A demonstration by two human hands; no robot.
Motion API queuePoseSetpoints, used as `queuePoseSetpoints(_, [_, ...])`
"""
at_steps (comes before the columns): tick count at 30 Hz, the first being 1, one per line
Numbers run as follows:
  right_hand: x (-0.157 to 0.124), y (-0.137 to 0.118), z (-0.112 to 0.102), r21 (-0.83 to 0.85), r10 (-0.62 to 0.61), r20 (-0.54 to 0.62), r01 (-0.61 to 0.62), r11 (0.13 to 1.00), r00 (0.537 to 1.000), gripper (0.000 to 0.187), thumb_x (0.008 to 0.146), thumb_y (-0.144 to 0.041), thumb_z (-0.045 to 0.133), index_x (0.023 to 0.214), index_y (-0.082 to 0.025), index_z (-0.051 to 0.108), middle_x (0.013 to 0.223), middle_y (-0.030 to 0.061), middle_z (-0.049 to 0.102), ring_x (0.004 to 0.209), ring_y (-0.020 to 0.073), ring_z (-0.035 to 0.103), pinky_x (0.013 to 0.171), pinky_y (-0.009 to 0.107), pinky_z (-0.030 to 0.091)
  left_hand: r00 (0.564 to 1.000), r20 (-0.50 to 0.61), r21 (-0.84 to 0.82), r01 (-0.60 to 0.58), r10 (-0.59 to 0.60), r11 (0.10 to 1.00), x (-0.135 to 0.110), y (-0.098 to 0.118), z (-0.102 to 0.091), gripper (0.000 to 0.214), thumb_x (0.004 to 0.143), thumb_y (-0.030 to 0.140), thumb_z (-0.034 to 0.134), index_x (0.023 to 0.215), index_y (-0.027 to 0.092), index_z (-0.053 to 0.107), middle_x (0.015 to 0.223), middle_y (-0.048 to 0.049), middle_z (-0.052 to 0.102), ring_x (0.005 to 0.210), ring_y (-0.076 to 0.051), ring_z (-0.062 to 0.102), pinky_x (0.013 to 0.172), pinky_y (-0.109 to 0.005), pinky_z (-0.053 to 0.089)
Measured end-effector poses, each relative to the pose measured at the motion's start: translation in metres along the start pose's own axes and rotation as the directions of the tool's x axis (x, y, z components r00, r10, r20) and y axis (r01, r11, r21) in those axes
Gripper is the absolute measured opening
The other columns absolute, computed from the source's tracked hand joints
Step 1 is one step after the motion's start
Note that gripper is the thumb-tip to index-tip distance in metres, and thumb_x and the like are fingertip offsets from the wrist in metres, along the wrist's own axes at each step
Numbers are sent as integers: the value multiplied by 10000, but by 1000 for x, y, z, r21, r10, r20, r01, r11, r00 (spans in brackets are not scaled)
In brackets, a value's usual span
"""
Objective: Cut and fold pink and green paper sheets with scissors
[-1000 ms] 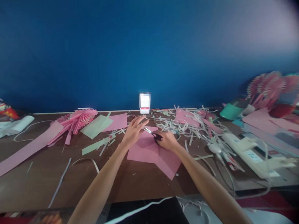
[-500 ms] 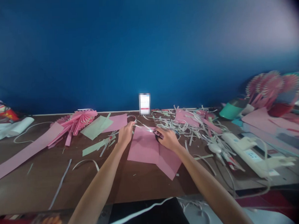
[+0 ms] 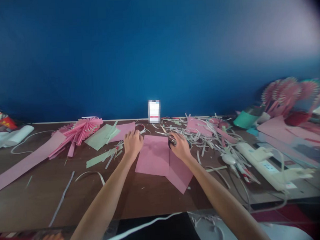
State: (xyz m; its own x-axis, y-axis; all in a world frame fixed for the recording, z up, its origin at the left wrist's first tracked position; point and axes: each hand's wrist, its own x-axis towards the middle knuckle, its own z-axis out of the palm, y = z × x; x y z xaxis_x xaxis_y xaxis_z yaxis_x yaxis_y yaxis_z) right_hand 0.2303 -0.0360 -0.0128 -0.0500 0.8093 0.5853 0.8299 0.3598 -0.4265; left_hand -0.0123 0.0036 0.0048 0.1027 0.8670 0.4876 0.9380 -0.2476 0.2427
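The right hand's [image 3: 179,145] fingers are curled round dark-handled scissors [image 3: 162,134], silvery blades pointing leftward; the left hand's [image 3: 133,143] fingers are bent, their hold unclear, beside a pale curled strip [image 3: 144,128]. Between them lies a flat pink sheet [image 3: 153,158], overlapping another, slanted sheet [image 3: 179,174].

The pink sheets [image 3: 154,157] are matt paper, scissor blades [image 3: 162,134] apparently shiny metal, the tabletop [image 3: 144,201] smooth.
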Motion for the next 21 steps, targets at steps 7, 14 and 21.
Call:
queuePoseSetpoints(7, [0,1,3,48,5,29,-6,999,1000,442,715,-129,533,1149,-210,566,1025,71,643,949,248,571,865,365,433,996,83,27,41,-43,999,-13,23,23,609,763,623,498,1028,85,598,1049,-240,559,1019,-412,487,887,-500,320])
queuePoseSetpoints(14, [-1,1,3,45,15,37,-17,999,999,441,720,-141,533,1155,-211,568,1036,74,646,952,245,577,839,347,443,990,125,34,60,-64,998,-14,22,23,590,795,572,495,1068,51,544,1088,-273,532,1048,-430,476,868,-502,353])
queuePoseSetpoints(21, [-2,3,5,21,15,95,-17,1000,995,458,695,-136,543,1146,-213,564,1063,66,643,939,232,575,799,325,448,995,103,-102,8,2,995,-20,30,21,481,848,284,517,1268,101,366,1193,-214,482,1081,-342,482,835,-418,406])
